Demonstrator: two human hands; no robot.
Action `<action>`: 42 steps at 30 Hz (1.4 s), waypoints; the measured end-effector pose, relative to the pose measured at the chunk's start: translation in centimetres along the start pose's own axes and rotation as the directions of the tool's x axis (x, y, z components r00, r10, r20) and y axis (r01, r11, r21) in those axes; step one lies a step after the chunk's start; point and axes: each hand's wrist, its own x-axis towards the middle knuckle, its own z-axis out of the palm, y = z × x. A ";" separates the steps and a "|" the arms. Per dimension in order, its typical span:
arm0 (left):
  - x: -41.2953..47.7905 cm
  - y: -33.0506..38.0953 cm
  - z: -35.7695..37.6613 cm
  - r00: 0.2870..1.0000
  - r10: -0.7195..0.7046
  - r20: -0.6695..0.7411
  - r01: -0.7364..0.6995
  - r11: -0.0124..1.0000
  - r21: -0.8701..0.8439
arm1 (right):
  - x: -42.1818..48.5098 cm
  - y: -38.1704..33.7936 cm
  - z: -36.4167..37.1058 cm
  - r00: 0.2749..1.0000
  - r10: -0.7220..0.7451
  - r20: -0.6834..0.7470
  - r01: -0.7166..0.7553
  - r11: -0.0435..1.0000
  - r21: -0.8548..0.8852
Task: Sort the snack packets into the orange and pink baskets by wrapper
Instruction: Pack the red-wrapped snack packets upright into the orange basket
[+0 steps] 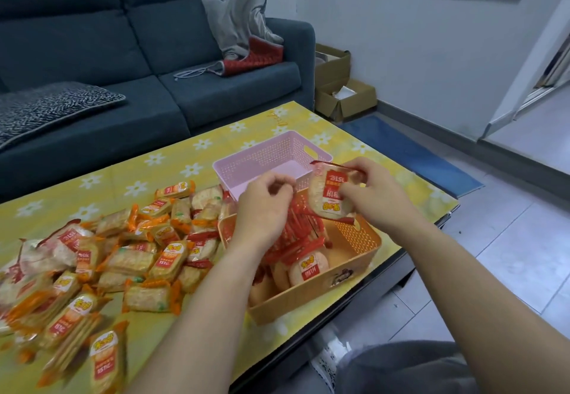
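My right hand (367,191) grips a red-wrapped snack packet (330,191) above the orange basket (354,273). That basket holds several red-wrapped round crackers (303,265). My left hand (265,205) hovers over the orange basket's left side with fingers loosely curled; I cannot tell whether it pinches anything. The pink basket (271,154) stands just behind, with nothing visible inside. A heap of loose packets (123,258), mostly orange-wrapped with some red ones, covers the table to the left.
The table (172,159) carries a yellow cloth with white flowers; its right edge runs close beside the orange basket. A dark blue sofa (138,54) stands behind. Cardboard boxes (342,97) and a blue mat (410,153) lie on the floor at the right.
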 end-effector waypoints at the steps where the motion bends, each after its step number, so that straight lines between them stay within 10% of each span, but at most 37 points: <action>1: 0.0 -0.6 0.2 0.998 0.043 0.049 -0.049 0.991 0.127 | 0.2 0.3 -0.1 0.999 0.039 -0.003 -0.039 0.999 0.030; 5: -0.3 -2.1 1.3 0.957 0.073 0.280 -0.194 0.880 0.434 | 1.1 1.1 -0.6 1.000 0.006 0.015 -0.004 0.997 -0.080; 16: -2.4 -0.5 -0.2 0.941 -0.061 0.333 -0.229 0.610 0.758 | 1.9 0.8 1.0 0.942 -0.333 0.043 0.291 0.747 -0.598; 26: -2.9 -0.8 -0.4 0.936 -0.039 0.351 -0.251 0.627 0.738 | 1.9 0.1 2.2 0.949 -0.286 0.135 0.304 0.706 -0.639; 42: -1.2 -1.8 -3.3 0.993 -0.120 -0.007 0.119 0.965 0.233 | 1.4 2.3 5.0 0.970 -0.142 0.199 0.237 0.739 -0.630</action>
